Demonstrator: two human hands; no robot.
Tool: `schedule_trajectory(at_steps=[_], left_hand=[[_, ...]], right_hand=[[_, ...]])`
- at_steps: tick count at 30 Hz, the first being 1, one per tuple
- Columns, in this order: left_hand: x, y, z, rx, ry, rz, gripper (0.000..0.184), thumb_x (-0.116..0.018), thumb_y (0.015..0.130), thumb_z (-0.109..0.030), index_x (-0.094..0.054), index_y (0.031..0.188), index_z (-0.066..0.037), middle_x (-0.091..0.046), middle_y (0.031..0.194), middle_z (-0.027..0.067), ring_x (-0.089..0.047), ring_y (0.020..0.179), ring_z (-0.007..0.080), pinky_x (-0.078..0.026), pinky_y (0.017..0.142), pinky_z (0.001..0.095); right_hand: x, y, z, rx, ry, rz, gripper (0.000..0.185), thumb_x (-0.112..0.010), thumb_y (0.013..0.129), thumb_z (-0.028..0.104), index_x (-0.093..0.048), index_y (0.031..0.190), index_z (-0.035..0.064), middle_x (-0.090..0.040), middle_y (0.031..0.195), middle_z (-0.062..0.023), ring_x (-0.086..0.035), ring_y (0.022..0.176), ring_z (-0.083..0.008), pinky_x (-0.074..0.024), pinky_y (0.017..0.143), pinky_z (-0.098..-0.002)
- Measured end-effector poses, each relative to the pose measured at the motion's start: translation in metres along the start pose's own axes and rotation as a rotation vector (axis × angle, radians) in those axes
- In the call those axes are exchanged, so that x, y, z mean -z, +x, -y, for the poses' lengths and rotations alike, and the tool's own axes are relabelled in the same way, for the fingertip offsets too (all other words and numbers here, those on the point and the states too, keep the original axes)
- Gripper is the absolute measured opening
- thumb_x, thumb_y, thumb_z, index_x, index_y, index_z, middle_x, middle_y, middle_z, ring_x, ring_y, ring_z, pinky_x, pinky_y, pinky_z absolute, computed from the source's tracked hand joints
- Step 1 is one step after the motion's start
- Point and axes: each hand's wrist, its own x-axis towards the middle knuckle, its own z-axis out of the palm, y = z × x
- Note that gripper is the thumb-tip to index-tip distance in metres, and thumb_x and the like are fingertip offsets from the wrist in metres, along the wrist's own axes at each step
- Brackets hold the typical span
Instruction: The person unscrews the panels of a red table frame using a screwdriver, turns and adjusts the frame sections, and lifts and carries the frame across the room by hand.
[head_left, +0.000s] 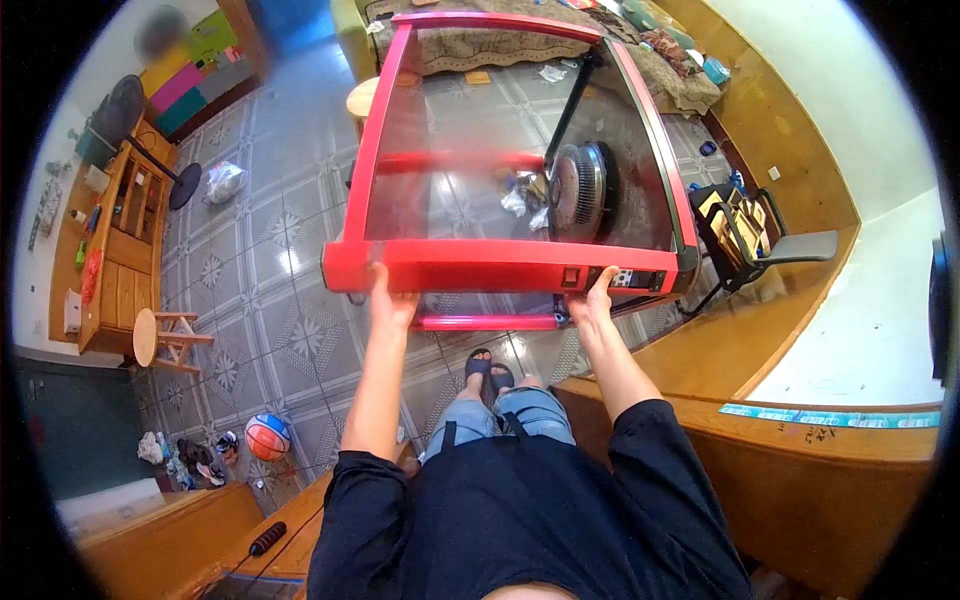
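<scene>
A large red frame [480, 265] with clear panels hangs in front of my body above the tiled floor, and a switch and a small control panel show on its near bar. My left hand [390, 297] grips the underside of that bar near its left end, thumb up against the front face. Toward the bar's right end, my right hand [592, 298] holds it from below, with the thumb beside the switch. Through the frame a round dark ribbed device [580, 190] is visible. A pink tube [488, 323] runs below the near bar.
A wooden stool [147, 337], a ball [268, 437] and a standing fan [125, 105] are on the left. On the right stands a black chair [735, 235] holding flat pieces. A covered sofa [460, 50] lies beyond the frame. Wooden ledges flank my body.
</scene>
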Motion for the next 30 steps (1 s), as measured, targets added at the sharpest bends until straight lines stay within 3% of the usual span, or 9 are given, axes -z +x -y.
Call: schedule_trajectory(at_steps=[2,4,13,22,30], left_hand=[[-0.003,-0.013,-0.010,0.018,-0.016,-0.055,0.064,-0.071,0.066,-0.046,-0.049,0.114,-0.010,-0.055,0.111,0.0054,-0.053,0.101,0.0231,-0.045,0.085,0.0409],[-0.010,-0.024,-0.018,0.011,-0.018,-0.052,0.065,-0.071,0.066,-0.046,-0.049,0.114,-0.010,-0.055,0.112,0.0056,-0.053,0.101,0.0232,-0.045,0.085,0.0410],[0.003,-0.054,-0.004,-0.005,0.008,-0.085,0.069,-0.072,0.063,-0.048,-0.048,0.115,-0.009,-0.055,0.111,0.0072,-0.051,0.103,0.0257,-0.041,0.089,0.0419],[0.018,-0.091,-0.021,-0.013,-0.039,-0.112,0.065,-0.072,0.066,-0.044,-0.048,0.116,-0.009,-0.055,0.112,0.0069,-0.049,0.106,0.0259,-0.040,0.091,0.0429],[0.049,-0.142,-0.021,-0.039,-0.059,-0.106,0.064,-0.070,0.070,-0.042,-0.047,0.119,-0.008,-0.053,0.116,0.0086,-0.050,0.106,0.0272,-0.041,0.091,0.0444]], right_hand=[[-0.005,-0.017,0.001,-0.002,-0.037,-0.021,0.079,-0.057,0.068,0.061,-0.039,0.123,0.0072,-0.049,0.121,-0.0072,-0.052,0.104,-0.0250,-0.0451,0.083,-0.0457],[-0.012,-0.026,0.002,-0.046,-0.024,0.014,0.073,-0.051,0.069,0.064,-0.043,0.122,0.0142,-0.052,0.120,-0.0053,-0.049,0.108,-0.0252,-0.0401,0.089,-0.0476],[0.013,-0.029,0.009,-0.023,-0.053,-0.042,0.077,-0.053,0.068,0.065,-0.038,0.125,0.0155,-0.052,0.118,-0.0071,-0.052,0.103,-0.0288,-0.0459,0.079,-0.0492],[0.014,-0.083,0.011,-0.056,-0.054,0.015,0.084,-0.053,0.065,0.065,-0.035,0.128,0.0130,-0.049,0.122,-0.0084,-0.049,0.108,-0.0277,-0.0427,0.091,-0.0474],[0.050,-0.130,0.001,-0.075,-0.074,0.077,0.080,-0.055,0.064,0.063,-0.039,0.126,0.0146,-0.048,0.124,-0.0041,-0.048,0.110,-0.0244,-0.0415,0.091,-0.0468]])
